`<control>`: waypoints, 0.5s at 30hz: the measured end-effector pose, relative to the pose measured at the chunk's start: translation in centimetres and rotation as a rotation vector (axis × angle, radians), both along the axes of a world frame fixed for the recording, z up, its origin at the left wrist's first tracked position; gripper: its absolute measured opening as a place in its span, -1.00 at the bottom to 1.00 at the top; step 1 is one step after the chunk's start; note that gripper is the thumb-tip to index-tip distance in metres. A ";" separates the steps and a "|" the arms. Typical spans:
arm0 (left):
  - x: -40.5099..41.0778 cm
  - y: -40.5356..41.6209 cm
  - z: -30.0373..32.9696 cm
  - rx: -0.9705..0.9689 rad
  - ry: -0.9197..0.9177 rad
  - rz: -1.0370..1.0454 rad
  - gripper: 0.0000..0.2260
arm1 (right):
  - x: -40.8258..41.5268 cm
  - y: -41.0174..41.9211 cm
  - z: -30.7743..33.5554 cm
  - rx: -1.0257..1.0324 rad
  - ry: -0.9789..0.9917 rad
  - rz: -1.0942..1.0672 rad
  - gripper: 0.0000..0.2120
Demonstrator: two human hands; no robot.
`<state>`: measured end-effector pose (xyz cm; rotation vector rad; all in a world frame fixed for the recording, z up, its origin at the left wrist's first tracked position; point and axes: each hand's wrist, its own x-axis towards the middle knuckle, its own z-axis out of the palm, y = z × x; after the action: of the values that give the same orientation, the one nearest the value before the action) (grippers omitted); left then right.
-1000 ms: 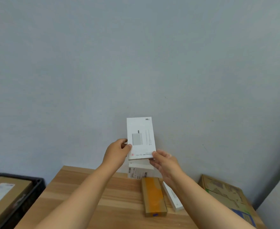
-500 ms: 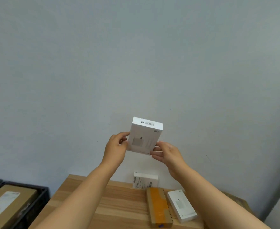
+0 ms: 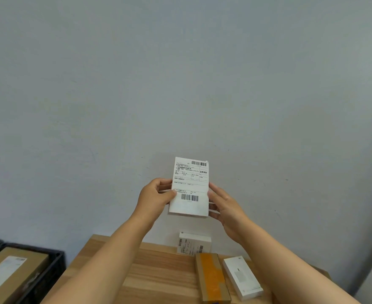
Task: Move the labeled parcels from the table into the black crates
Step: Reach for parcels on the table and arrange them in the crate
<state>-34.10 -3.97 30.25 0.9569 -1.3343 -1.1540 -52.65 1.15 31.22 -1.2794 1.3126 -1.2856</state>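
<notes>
My left hand (image 3: 155, 199) and my right hand (image 3: 223, 204) hold white parcel (image 3: 189, 187) upright in air, in front of grey wall (image 3: 180, 73), above far edge of wooden table (image 3: 158, 279). Left thumb on parcel's front, fingers curled behind; right fingers grip its right edge. Shipping label with two barcodes faces me. On table below: white labeled box (image 3: 194, 242) by wall, brown box with orange tape (image 3: 212, 279), flat white box (image 3: 242, 277) just beside it. Black crate (image 3: 47, 273) lower left holds labeled brown carton (image 3: 11, 275).
</notes>
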 end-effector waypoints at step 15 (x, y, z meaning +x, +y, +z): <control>4.6 -0.6 -1.2 -0.092 -0.030 0.098 -0.64 | 4.7 -2.8 -1.6 -0.038 0.008 -0.038 -0.60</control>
<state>-29.51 -4.56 29.09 0.9647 -1.3382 -0.9991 -47.94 -1.69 29.63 -1.2924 1.3296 -1.3388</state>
